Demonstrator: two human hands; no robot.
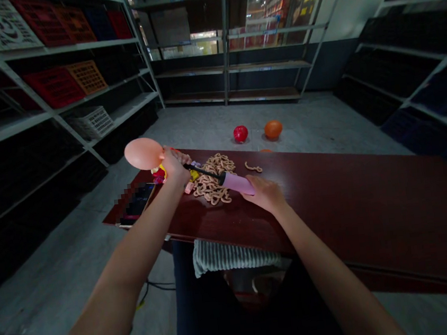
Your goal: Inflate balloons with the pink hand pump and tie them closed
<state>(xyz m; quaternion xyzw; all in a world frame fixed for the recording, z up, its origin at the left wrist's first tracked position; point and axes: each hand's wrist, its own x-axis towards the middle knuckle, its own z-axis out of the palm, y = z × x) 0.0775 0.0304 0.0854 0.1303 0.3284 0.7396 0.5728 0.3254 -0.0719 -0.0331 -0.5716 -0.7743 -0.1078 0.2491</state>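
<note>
My left hand (pixel 175 167) grips the neck of an inflated pale pink balloon (pixel 144 153), which bulges out to the left of my fist. A black nozzle (pixel 200 171) runs from that fist to a pink balloon pump (pixel 238 183). My right hand (pixel 264 194) is pressed over the pump's far end. Below the pump lies a heap of tan uninflated long balloons (pixel 213 182), and a single loose one (pixel 253 167) lies to its right. All of this rests on a dark red wooden table (pixel 333 220).
A pixelated dark device (pixel 135 204) lies at the table's left corner, near a small red and yellow object (pixel 159 174). A grey cloth (pixel 233 255) hangs over the near edge. Red (pixel 240 134) and orange (pixel 273 129) balloons sit on the floor beyond; metal shelving stands on both sides.
</note>
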